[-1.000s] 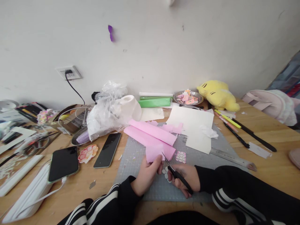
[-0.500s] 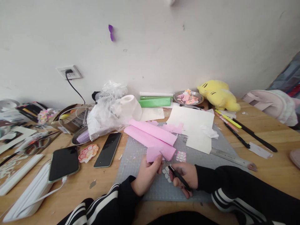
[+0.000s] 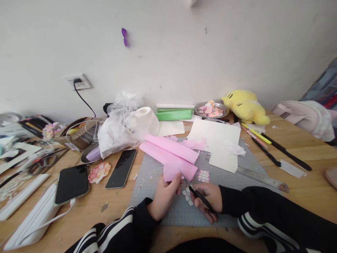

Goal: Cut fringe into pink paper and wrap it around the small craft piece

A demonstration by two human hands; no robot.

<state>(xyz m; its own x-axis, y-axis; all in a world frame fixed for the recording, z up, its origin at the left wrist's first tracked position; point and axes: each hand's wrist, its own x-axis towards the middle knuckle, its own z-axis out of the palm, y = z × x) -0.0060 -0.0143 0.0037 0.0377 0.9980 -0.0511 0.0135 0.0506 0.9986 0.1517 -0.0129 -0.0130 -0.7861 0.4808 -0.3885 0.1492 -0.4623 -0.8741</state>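
Observation:
My left hand [image 3: 166, 193] pinches the lower edge of a small pink paper piece [image 3: 171, 170] between thumb and fingers. Black-handled scissors [image 3: 201, 198] sit in my right hand [image 3: 210, 198], their tips pointing up and left against the right side of that piece. Whether the blades are apart is too small to tell. Behind the piece lies a rolled pink sheet [image 3: 168, 151] on the grey cutting mat [image 3: 150, 182]. Near the scissors are a white cut-out with black outlines [image 3: 187, 195] and a pink-edged patterned piece [image 3: 203, 175].
White paper [image 3: 218, 140] and a metal ruler [image 3: 260, 179] lie right of the pink sheet. Further right are pens [image 3: 265, 151] and a yellow plush toy [image 3: 247, 107]. Two phones [image 3: 121, 168], a flower cut-out [image 3: 99, 172] and a plastic bag [image 3: 116, 130] occupy the left side.
The small pink piece has shifted and turned slightly to the left in my left hand. The scissors stay nearly in place, with the tips at its right side.

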